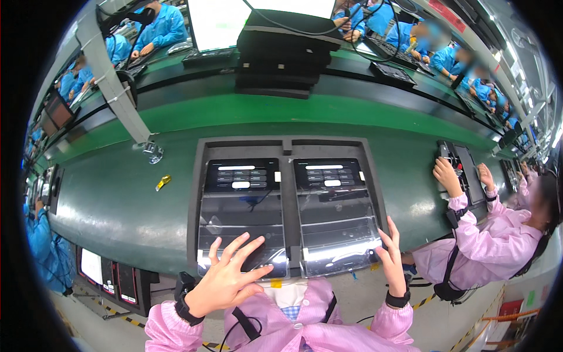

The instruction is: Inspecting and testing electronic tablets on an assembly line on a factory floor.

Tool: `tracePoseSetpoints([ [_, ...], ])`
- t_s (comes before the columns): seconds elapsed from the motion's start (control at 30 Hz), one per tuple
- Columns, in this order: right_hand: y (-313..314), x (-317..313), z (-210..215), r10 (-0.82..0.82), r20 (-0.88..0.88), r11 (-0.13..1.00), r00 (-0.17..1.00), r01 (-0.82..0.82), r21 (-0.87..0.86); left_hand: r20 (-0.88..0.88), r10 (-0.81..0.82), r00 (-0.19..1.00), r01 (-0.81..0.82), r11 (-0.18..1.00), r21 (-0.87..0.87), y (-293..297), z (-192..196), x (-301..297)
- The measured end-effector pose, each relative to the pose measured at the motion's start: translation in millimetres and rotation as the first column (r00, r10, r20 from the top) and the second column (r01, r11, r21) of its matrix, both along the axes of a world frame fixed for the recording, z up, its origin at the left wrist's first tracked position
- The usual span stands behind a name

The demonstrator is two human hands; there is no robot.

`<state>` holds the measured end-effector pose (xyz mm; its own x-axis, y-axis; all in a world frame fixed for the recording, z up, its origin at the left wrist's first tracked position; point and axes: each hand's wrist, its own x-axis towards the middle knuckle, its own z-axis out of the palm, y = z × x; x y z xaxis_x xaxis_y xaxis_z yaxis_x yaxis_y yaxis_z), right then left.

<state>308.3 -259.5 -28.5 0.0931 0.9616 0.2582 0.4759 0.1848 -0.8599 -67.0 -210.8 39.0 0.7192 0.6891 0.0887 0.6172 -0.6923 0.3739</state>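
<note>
Two tablets lie side by side in a dark foam tray (287, 182). Each screen is lit at its far end, showing a light bar and rows of dark buttons. Clear film seems to cover both. Over the near part of the left tablet (243, 202) my left hand (230, 280) spreads its fingers, the tips on or just above the glass. My right hand (392, 258) is at the near right corner of the right tablet (334, 205), fingers stretched out along the tray's side. Neither hand holds anything visible.
A small yellow object (163, 182) and a metal fitting (153, 152) sit on the green bench to the left. Black trays (284, 58) are stacked beyond. At the right, a co-worker in pink (492, 234) handles another tray (469, 170). A post (111, 76) rises at the left.
</note>
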Motion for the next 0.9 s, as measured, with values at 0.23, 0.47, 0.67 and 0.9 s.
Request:
tracePoseSetpoints([
  [0.23, 1.9, 0.1, 0.6, -0.041, 0.026, 0.998, 0.999, 0.043, -0.056, 0.059, 0.083, 0.995, -0.080, 0.996, -0.045, 2.1, 5.0, -1.4],
  [0.47, 3.5, -1.9, 1.2, -0.027, -0.016, 0.999, 0.999, 0.027, -0.034, 0.030, 0.218, 0.975, -0.220, 0.974, 0.057, 8.2, 19.4, -15.9],
  [0.67, 10.3, -4.0, 31.7, -0.245, 0.143, 0.969, 0.959, 0.238, 0.062, 0.042, 0.315, 0.948, -0.317, 0.941, 0.114, 34.1, 22.7, -24.4],
  [0.9, 38.4, -24.5, 58.6, -0.044, 0.448, 0.998, 0.893, 0.016, 0.067, 0.018, 0.311, 0.950, -0.311, 0.944, 0.112, 60.8, 7.3, -21.5],
])
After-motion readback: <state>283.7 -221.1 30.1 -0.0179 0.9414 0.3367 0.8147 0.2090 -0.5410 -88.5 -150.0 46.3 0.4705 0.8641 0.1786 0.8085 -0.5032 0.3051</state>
